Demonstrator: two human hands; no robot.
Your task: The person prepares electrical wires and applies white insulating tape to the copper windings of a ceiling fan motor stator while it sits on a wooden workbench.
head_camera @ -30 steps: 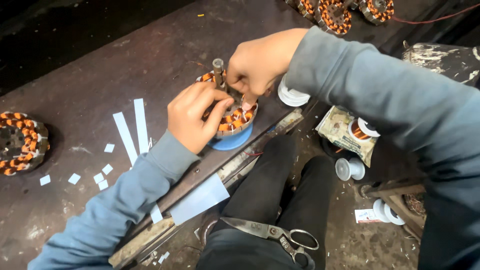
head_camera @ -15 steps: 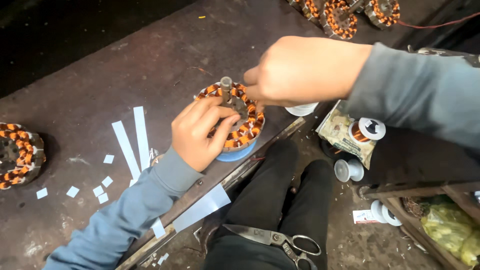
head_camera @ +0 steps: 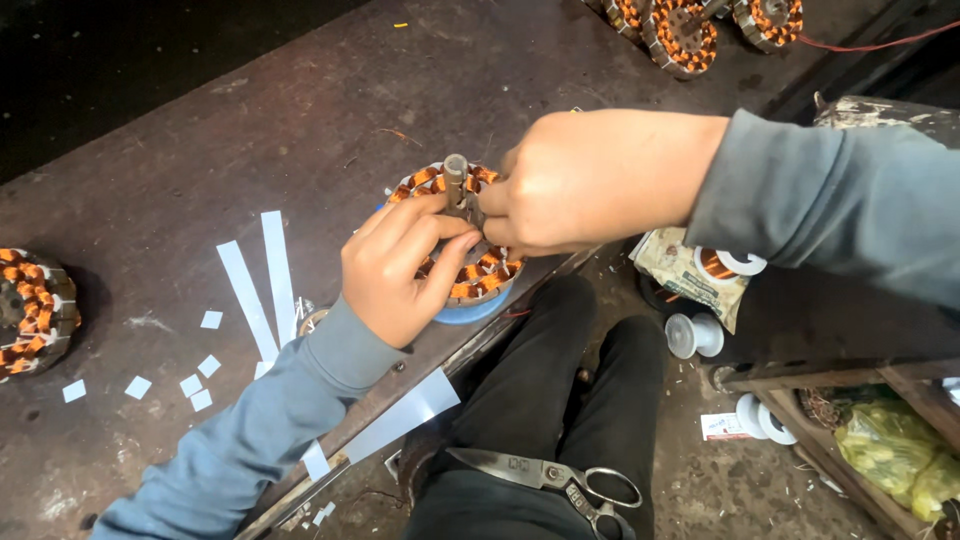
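Glossy copper-wound stator [head_camera: 470,270] on matt, scuffed metal bench [head_camera: 250,130]

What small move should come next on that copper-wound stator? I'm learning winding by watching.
Probably keep the left hand pressed on the stator while the right hand works at the coils beside the centre shaft. Both hands already meet there, and the stator sits near the edge of the bench, so steadying matters.
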